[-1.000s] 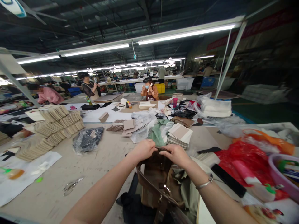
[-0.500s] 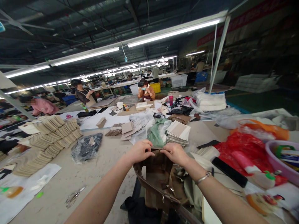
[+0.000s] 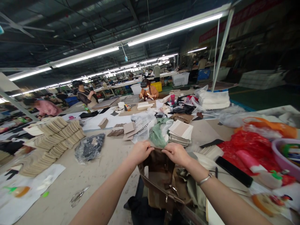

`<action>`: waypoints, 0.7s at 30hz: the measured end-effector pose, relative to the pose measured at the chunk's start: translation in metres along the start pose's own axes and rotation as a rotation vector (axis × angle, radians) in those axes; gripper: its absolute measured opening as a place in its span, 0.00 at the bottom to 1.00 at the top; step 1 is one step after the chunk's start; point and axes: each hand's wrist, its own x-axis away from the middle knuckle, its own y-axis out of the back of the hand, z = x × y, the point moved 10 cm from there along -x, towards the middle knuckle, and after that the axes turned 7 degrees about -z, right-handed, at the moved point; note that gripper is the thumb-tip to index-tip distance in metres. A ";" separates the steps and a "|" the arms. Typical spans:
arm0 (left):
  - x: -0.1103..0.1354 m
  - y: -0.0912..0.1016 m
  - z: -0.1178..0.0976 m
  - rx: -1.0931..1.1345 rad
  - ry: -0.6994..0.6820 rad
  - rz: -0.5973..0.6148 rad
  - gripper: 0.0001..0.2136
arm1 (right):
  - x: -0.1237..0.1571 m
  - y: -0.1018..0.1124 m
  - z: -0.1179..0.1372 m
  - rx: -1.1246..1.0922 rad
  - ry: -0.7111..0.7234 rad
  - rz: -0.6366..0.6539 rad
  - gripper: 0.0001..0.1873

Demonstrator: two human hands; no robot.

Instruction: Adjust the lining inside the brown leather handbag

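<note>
A brown bag (image 3: 159, 179) with metal fittings and a long strap hangs open at the table's near edge. My left hand (image 3: 142, 153) pinches its far top rim between thumb and fingers. A short way to the right, my right hand (image 3: 175, 153) grips the same rim and wears a bangle at the wrist. Between both hands a short stretch of the edge shows. Dark cloth (image 3: 142, 209) lies under the bag, and olive-grey fabric (image 3: 199, 190) bunches at its right side.
Scissors (image 3: 79, 197) lie to the left, near a plastic-wrapped dark bundle (image 3: 90, 147) and stacked beige pieces (image 3: 53, 143). A black phone (image 3: 234, 171), a red plastic bag (image 3: 248, 153) and a purple basin (image 3: 278, 153) sit at right. Across the table a co-worker (image 3: 149, 90) sits.
The view has shifted slightly, so the table things appear a little further right. Both hands keep their hold on the bag's rim. The co-worker opposite has lowered their hands from the head.
</note>
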 end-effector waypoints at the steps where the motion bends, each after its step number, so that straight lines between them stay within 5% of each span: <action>1: -0.001 0.000 -0.001 -0.008 -0.001 0.001 0.14 | 0.000 0.000 0.000 0.002 0.000 -0.001 0.21; 14: 0.002 0.001 -0.002 -0.025 0.036 -0.010 0.13 | 0.001 -0.006 -0.005 0.108 -0.007 0.109 0.28; 21: 0.002 0.004 0.004 0.047 0.056 -0.021 0.12 | -0.022 -0.009 0.020 0.221 0.046 0.136 0.22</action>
